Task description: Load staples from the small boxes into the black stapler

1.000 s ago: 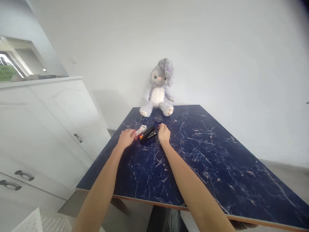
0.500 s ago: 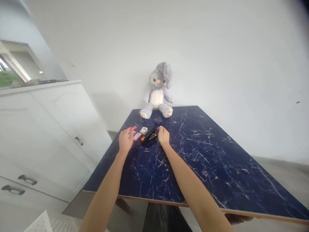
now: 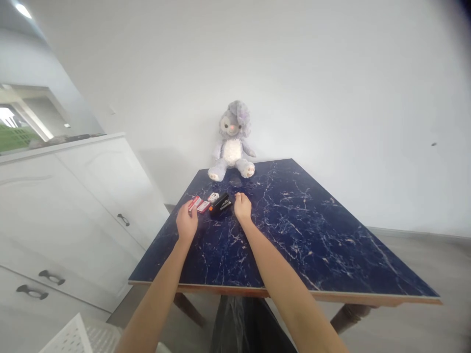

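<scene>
Head view: Both forearms are extended forward over the dark blue marbled worktop (image 3: 312, 235), entering from the lower edge. The left hand (image 3: 187, 223) is positioned on the left side of the worktop, with its thumb and fingers directed away from the body and kept apart. The right hand (image 3: 243, 207) is positioned farther to the right, with its fingers curled inward.

The left grip is partly spread, with thumb and fingertips placed at the nearer end of the left red-and-white pack (image 3: 195, 202). Whether this pack is grasped or only touched cannot be told. The right grip is folded inward; whether anything is enclosed in it cannot be told.

The left red-and-white pack is located at the left fingertips. The right red-and-white pack (image 3: 203, 206) is located just beside it, toward the stapler (image 3: 221, 204). The black stapler, marked with orange at its left end, is laid between the two hands, its other end near the right grip. A small white box (image 3: 213, 197) is placed just behind the stapler. A grey plush toy (image 3: 232, 153) is seated at the far edge, against the wall (image 3: 331, 98).
</scene>
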A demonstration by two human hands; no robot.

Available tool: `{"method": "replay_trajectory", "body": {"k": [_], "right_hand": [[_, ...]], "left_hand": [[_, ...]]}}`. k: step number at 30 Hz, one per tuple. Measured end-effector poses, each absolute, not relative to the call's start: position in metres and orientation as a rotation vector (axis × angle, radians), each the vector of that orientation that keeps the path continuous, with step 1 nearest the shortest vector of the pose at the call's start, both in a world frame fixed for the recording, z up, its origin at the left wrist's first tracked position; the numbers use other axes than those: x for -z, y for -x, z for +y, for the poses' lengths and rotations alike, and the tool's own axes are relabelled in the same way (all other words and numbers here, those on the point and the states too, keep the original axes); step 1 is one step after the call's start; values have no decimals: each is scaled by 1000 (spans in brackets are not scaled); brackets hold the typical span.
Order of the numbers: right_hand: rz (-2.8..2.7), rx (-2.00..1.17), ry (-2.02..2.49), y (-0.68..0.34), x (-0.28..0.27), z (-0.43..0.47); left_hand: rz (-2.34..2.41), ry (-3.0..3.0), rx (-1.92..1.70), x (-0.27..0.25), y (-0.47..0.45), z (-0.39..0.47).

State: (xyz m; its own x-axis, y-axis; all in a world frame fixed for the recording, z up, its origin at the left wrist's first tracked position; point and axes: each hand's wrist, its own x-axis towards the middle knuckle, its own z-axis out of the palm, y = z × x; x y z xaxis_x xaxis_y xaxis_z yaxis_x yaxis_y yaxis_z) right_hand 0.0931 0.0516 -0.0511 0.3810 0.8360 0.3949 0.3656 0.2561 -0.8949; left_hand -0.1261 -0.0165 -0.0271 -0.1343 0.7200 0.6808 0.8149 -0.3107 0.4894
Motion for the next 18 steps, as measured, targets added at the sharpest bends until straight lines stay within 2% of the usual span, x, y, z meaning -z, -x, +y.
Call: {"method": "replay_trajectory", "body": {"k": [2,4,8,15,18], "right_hand": [[-1184,-452,1348,-95,52,46],[-1172,-451,1362,-97,52,41],[-1213,-461,1409,-102,52,29],[-1482,-470,1511,-95,45,9],[-1774,-431,1582,-90,44,9]], "left_hand": [[-1638,2101,1382,28,111,-28],[-1542,2396,1061,33,93,-37],[-1651,2405,749,46,71,-40],[-1773,2055,954,34,91,-21],[-2041,1800,1013,28,104,-7]]}}
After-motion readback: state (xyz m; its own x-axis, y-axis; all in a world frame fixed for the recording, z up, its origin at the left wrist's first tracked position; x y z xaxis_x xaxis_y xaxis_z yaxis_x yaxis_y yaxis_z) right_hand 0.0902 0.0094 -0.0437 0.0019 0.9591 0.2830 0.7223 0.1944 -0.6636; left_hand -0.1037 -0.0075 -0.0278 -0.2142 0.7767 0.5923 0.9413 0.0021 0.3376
